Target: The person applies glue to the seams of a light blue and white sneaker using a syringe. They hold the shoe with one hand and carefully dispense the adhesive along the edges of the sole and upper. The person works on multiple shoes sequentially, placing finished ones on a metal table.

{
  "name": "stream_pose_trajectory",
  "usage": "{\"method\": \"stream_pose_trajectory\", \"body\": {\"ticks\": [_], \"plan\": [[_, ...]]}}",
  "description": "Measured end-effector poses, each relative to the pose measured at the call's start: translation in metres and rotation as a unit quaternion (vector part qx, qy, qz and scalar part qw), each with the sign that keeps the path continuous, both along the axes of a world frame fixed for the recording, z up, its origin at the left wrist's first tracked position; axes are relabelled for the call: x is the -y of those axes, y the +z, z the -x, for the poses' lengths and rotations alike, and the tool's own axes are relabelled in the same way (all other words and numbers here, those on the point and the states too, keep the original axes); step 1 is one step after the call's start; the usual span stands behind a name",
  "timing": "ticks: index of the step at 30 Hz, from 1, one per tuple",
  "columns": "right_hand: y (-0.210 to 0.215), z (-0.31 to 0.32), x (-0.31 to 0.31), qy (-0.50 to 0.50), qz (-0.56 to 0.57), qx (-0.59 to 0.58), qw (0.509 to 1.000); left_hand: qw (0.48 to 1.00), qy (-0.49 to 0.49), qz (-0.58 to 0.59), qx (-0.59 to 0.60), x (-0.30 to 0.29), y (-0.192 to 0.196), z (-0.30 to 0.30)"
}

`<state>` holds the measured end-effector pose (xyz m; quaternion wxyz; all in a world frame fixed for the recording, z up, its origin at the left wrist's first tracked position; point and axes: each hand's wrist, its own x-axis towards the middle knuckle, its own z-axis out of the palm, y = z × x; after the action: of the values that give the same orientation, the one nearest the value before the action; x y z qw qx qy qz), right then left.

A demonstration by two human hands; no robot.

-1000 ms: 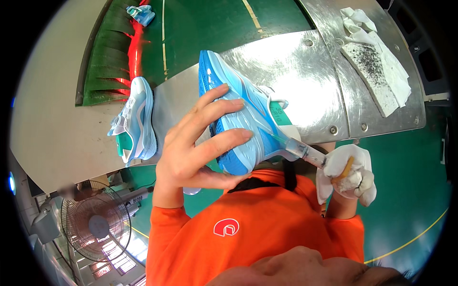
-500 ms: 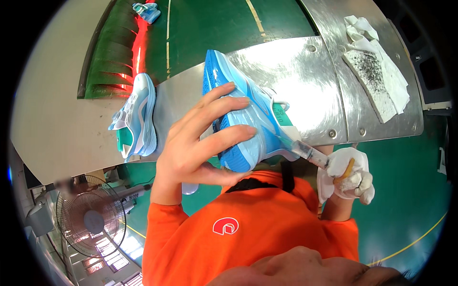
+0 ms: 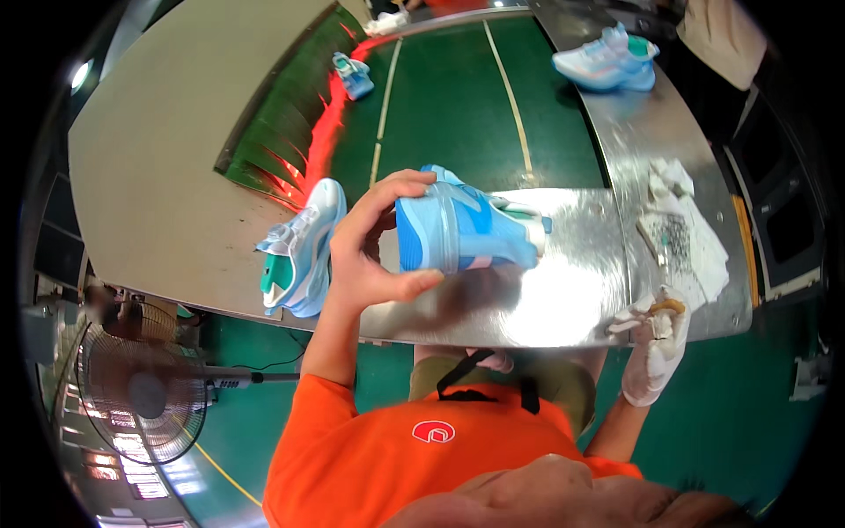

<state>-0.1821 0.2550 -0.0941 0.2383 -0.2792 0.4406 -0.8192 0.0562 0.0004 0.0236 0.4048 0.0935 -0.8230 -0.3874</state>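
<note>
Beige worktop (image 3: 158, 167) spreads across the far left, a wire-caged fan (image 3: 145, 396) standing beyond its near edge. Further right, a pale blue and white shoe (image 3: 310, 246) lies on its side near that edge, its green lining (image 3: 279, 273) showing and its toe pointing to the far side. Near it, the bare left forearm (image 3: 333, 343) stretches forward from an orange sleeve (image 3: 308, 414). The left grip (image 3: 356, 260) is curved like a C, fingers over the far side and thumb along the near side, pinching the heel end of a blue shoe (image 3: 471, 233). It is tipped over, sole toward the palm and opening facing right, above the shiny steel worktop (image 3: 563, 308). Farther off, a pastel sneaker (image 3: 607, 63) stands upright on the metal. Nearer, the right forearm (image 3: 623, 427) reaches up to the white-gloved right grip (image 3: 656, 350), one covered digit pointing leftward, a tan band (image 3: 666, 306) around the fingers; whether they hold anything, I cannot tell. Just past them lie a speckled pad (image 3: 656, 236) and a white cloth (image 3: 706, 264)
</note>
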Motion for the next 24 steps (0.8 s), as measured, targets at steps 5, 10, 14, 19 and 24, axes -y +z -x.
{"method": "stream_pose_trajectory", "body": {"ticks": [5, 10, 14, 19, 24], "plan": [[-0.028, 0.007, 0.026, -0.143, -0.117, -0.059, 0.981, 0.975, 0.073, -0.177, -0.109, 0.043, 0.010, 0.000], [-0.028, 0.002, 0.033, -0.239, -0.209, -0.187, 0.930, 0.886, 0.211, -0.356, -0.211, 0.140, 0.028, 0.035], [-0.019, 0.003, 0.035, -0.263, -0.225, -0.175, 0.922, 0.877, 0.227, -0.263, -0.333, 0.252, -0.010, 0.080], [-0.024, 0.003, 0.045, -0.284, -0.277, -0.252, 0.883, 0.873, 0.485, -0.023, 0.048, 0.356, -0.152, 0.063], [-0.027, 0.001, 0.034, -0.253, -0.335, -0.181, 0.890, 0.782, 0.491, 0.016, 0.383, 0.317, -0.138, 0.111]]}}
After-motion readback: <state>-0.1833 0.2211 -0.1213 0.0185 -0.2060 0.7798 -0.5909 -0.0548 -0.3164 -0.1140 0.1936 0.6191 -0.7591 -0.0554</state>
